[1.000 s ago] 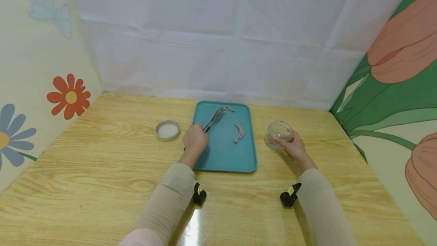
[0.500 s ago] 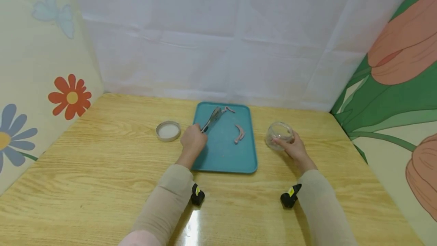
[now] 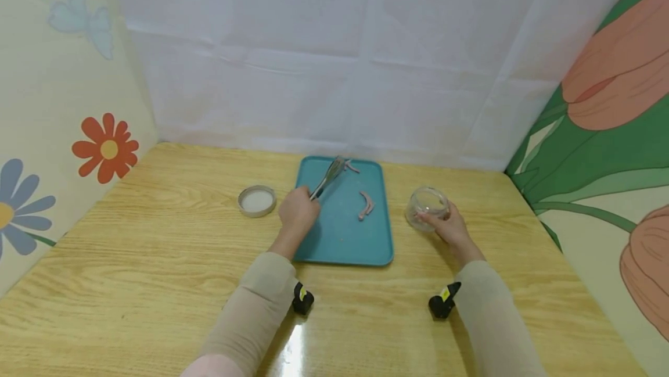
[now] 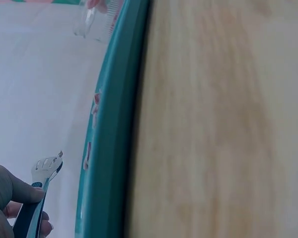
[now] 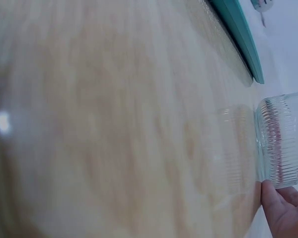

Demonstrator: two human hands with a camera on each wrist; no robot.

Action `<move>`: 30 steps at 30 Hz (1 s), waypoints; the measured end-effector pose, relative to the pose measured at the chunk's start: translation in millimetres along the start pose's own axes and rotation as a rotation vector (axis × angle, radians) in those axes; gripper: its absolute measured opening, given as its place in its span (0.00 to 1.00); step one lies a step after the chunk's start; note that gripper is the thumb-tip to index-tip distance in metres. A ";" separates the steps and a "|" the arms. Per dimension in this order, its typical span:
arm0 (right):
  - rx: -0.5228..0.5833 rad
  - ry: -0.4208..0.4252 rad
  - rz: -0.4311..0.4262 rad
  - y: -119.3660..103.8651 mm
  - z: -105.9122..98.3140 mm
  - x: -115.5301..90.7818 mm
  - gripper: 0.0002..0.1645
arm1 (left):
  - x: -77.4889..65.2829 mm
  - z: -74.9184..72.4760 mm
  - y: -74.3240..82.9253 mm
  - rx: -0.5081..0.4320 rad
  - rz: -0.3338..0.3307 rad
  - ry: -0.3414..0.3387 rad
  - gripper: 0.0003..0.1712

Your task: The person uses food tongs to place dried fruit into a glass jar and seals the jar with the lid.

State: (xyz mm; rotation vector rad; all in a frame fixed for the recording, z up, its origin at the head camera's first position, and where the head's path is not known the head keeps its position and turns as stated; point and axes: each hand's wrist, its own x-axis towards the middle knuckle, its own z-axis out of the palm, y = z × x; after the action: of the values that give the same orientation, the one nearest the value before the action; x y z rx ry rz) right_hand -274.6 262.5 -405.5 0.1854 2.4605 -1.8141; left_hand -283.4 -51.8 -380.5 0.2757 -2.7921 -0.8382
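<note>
My left hand point(image 3: 299, 212) grips the handles of metal tongs point(image 3: 330, 177), raised over the left side of a teal tray point(image 3: 347, 237). In the left wrist view, a small bit shows at the tip of the slotted tongs head point(image 4: 46, 167). Two pinkish, meat-like strips lie on the tray: a far strip point(image 3: 353, 168), overlapped by the tongs' tips in the head view, and a curved strip point(image 3: 367, 205) nearer the middle. My right hand point(image 3: 452, 229) holds a ribbed clear glass jar point(image 3: 425, 205) upright on the table; reddish colour shows through its wall.
A round lid point(image 3: 257, 200) lies left of the tray on the wood-grain table point(image 3: 172, 261). Behind the table hangs a white sheet point(image 3: 292, 75). Painted panels stand at both sides.
The tongs' head swung slightly left and back toward me, then moved up and away to the far strip's left end. The right hand and jar stay in place.
</note>
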 end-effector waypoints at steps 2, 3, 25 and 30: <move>0.002 0.005 -0.006 2.8 0.0 1.8 0.56 | -1.2 -2.0 4.0 -0.009 0.016 0.005 0.07; 0.006 0.008 -0.009 4.2 -0.2 2.5 0.56 | -1.9 -3.1 6.2 -0.012 0.025 0.003 0.06; 0.006 -0.003 0.021 -4.6 -0.5 -2.4 0.54 | -18.1 -11.7 43.5 -0.115 0.147 0.046 0.09; 0.005 0.008 0.011 -2.2 0.1 -1.5 0.55 | -22.9 -11.1 51.6 -0.154 0.193 0.065 0.09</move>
State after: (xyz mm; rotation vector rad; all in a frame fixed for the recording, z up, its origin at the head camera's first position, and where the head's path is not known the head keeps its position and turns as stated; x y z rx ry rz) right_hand -273.4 261.7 -403.3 0.2064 2.4560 -1.8190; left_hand -264.6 -9.7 -345.9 0.0080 -2.6241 -0.9714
